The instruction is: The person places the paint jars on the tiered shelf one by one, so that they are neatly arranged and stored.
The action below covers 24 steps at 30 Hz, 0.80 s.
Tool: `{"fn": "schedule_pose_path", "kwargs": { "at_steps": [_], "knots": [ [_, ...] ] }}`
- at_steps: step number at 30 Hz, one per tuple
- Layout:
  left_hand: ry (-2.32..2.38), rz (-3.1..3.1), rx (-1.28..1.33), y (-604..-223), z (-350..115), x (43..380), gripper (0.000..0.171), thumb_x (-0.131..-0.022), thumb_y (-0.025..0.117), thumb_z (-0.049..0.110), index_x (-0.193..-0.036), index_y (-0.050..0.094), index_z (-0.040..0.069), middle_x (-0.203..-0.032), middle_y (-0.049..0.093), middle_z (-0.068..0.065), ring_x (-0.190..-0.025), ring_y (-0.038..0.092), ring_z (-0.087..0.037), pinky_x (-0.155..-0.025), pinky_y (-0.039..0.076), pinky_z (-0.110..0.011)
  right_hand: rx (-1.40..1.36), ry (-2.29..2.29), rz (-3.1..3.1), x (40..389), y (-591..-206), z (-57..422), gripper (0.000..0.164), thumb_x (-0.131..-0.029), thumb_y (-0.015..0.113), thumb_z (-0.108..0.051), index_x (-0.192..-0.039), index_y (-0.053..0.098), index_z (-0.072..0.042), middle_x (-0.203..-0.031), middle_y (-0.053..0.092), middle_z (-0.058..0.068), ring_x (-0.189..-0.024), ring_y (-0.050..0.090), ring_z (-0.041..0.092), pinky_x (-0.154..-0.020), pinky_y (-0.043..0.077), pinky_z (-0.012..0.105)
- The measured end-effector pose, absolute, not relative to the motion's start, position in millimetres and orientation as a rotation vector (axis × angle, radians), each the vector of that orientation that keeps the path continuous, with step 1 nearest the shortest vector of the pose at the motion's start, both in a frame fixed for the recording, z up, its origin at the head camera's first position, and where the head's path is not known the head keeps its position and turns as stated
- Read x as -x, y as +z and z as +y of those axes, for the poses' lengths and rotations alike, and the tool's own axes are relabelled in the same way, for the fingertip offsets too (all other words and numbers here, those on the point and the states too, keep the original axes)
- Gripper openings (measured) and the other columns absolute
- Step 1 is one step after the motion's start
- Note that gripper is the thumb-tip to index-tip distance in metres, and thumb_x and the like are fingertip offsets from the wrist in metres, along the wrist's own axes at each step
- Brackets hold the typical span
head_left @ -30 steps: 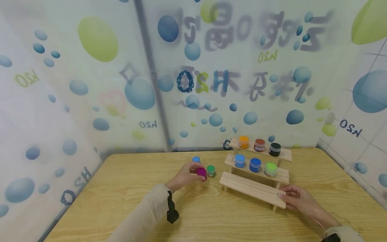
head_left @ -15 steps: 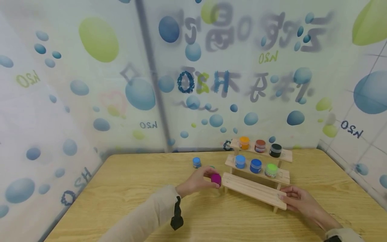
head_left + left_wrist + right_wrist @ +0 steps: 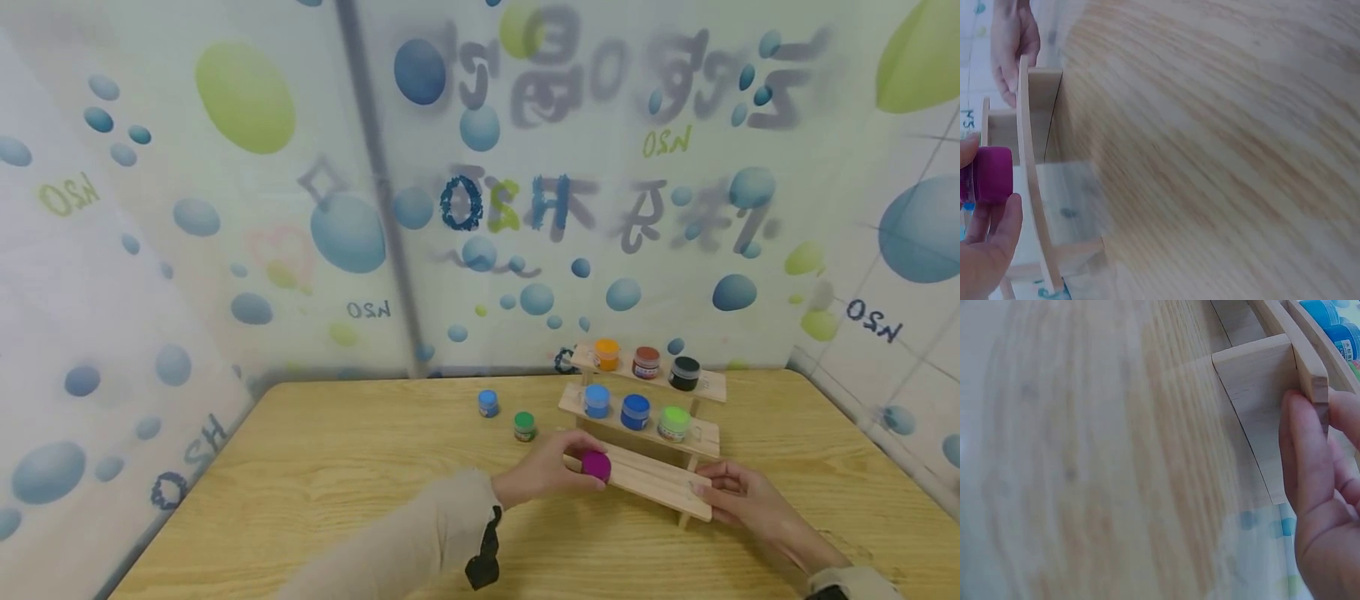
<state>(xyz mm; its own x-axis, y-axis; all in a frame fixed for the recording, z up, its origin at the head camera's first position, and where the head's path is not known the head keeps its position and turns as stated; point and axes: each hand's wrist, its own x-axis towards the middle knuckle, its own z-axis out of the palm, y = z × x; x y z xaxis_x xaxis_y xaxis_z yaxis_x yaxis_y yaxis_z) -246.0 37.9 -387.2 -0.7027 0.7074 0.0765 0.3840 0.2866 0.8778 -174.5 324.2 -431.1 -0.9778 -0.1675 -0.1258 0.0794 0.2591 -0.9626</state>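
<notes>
A purple paint jar (image 3: 596, 467) is pinched between the thumb and fingers of my left hand (image 3: 547, 468), over the left part of the lowest step. In the left wrist view the purple jar (image 3: 994, 175) shows from the side; whether it touches the board, I cannot tell. My right hand (image 3: 750, 498) grips the right end of the lowest board of the wooden stepped rack (image 3: 660, 483). The right wrist view has the thumb above and fingers under the board end (image 3: 1310, 369). Light blue (image 3: 597, 402), dark blue (image 3: 635, 412) and light green jars (image 3: 673, 423) stand on the middle step.
Orange (image 3: 607, 355), brown (image 3: 646, 362) and black jars (image 3: 685, 373) stand on the top step. Left of the rack, a blue jar (image 3: 488, 403) and a green jar (image 3: 524, 426) stand on the wooden table (image 3: 337, 467). A patterned curtain (image 3: 300, 250) hangs behind the table.
My left hand has carried the purple jar rightward, from beside the green jar to over the lowest step. The right hand keeps its grip on the board end.
</notes>
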Motion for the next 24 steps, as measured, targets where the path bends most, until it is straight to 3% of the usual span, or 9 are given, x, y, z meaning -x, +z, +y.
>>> {"fn": "schedule_pose_path", "kwargs": {
  "at_steps": [24],
  "knots": [
    [1.379,2.277,-1.017,-389,109,228,0.033,-0.072,0.073,0.010,-0.104,0.063,0.011,-0.096,0.058,0.010,-0.081,0.051,0.003,-0.066,0.044,-0.012,0.107,-1.803,2.335,174,-431,324,0.047,-0.090,0.053,-0.016,-0.114,0.036,0.021,-0.098,0.058,0.008,-0.083,0.057,0.007,-0.069,0.050,0.028]
  ]
}}
